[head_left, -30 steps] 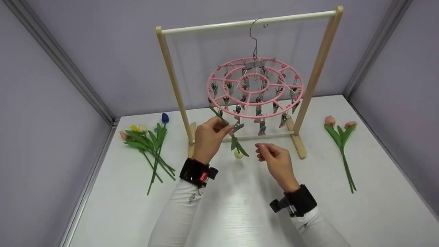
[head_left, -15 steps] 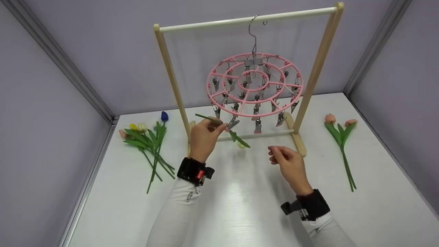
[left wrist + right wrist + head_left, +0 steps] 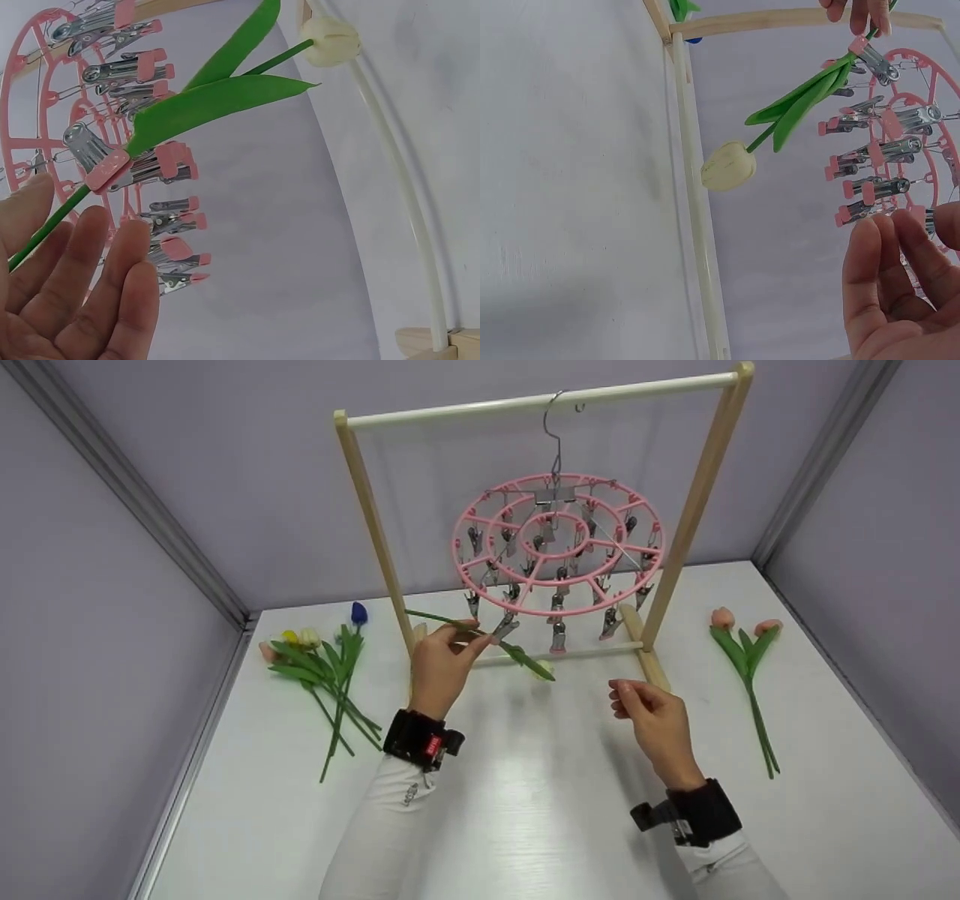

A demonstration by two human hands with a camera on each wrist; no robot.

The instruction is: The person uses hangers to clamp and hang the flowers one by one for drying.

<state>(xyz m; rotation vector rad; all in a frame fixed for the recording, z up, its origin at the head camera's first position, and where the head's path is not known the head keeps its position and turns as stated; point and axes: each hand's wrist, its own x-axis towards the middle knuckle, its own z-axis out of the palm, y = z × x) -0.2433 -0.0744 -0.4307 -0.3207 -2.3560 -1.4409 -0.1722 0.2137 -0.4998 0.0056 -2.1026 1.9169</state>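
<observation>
A white tulip [image 3: 330, 41] with green leaves hangs slanted, its bloom lower than its stem end. One metal clip with pink tips [image 3: 94, 159] is clamped on its stem just below the leaves. My left hand [image 3: 444, 664] holds the green stem between thumb and fingers, close beside that clip. This clip hangs from the front left of a round pink clip hanger [image 3: 540, 611]. Well to the right of the tulip, my right hand [image 3: 660, 727] is held up with loosely bent fingers and nothing in it.
The hanger hooks onto the white rail [image 3: 465, 408] of a wooden stand [image 3: 697, 502], with several other clips dangling. Several tulips, including a blue tulip [image 3: 359, 613], lie at the table's left. Pink tulips [image 3: 742, 660] lie at the right.
The tulip's stem end has swung left and down, so the flower lies flatter, with the left hand still on it. My right hand has drawn away to the right.
</observation>
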